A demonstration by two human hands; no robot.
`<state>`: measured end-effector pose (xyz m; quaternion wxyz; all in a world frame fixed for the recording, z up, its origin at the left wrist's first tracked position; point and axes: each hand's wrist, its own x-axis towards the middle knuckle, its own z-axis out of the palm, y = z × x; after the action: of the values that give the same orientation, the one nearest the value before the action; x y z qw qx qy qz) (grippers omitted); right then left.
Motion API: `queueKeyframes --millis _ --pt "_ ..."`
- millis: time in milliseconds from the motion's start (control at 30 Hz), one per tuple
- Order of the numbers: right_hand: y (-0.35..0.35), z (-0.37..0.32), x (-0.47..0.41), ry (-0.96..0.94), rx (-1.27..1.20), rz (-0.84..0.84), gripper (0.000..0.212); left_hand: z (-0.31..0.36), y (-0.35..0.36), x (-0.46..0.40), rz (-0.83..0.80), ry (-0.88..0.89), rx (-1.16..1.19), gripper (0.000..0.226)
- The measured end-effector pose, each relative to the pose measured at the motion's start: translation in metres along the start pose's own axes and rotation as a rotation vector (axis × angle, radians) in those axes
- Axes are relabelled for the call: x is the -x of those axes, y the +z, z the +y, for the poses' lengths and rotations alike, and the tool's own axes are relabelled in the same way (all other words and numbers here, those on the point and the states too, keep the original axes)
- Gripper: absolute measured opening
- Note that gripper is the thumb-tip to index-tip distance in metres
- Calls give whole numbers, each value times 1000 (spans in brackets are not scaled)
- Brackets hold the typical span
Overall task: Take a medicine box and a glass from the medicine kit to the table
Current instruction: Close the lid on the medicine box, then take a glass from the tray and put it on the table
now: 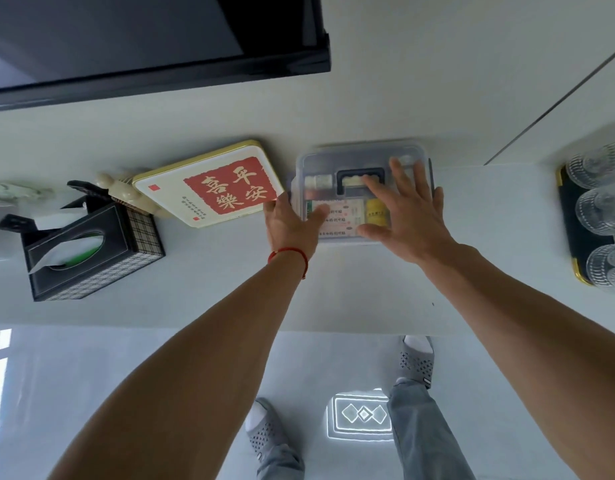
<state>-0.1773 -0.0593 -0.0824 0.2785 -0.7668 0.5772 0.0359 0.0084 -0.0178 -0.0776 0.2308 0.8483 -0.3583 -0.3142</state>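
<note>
Still lidded, the clear medicine kit (363, 192) sat centre-frame on the white counter (230, 289) — left hand (292, 223) and right hand (406, 216) lay spread on it, gripping nothing; a jerked lid might spill the boxes.

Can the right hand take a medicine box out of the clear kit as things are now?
Probably not yet. The right hand lies flat on the kit's lid, which looks closed over the medicine boxes. The lid must open first.

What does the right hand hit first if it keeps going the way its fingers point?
Likely nothing new: the right hand already lies spread on the clear plastic lidded medicine kit; beyond its fingertips comes the white wall.
</note>
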Motion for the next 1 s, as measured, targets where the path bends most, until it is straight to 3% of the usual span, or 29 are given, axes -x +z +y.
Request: queueKeyframes --millis 167,400,600,700,767,900,1000 --pt "2 2 -1 -12 2 1 89 7 7 13 70 -16 52 42" --pt "3 1 -3 -27 18 2 88 9 13 16 128 49 -35 39" --pt "3 1 1 -41 69 10 84 21 14 20 43 31 -138 46" --pt "3 4 18 -57 106 79 75 28 13 37 84 261 -353 60" --pt "-1 11 38 -60 95 160 66 39 17 54 81 478 -346 53" --pt "-16 40 88 16 3 364 53 69 43 91 -84 746 -253 43" --pt "-32 78 128 113 -109 531 46 94 72 121 -222 821 -182 40"
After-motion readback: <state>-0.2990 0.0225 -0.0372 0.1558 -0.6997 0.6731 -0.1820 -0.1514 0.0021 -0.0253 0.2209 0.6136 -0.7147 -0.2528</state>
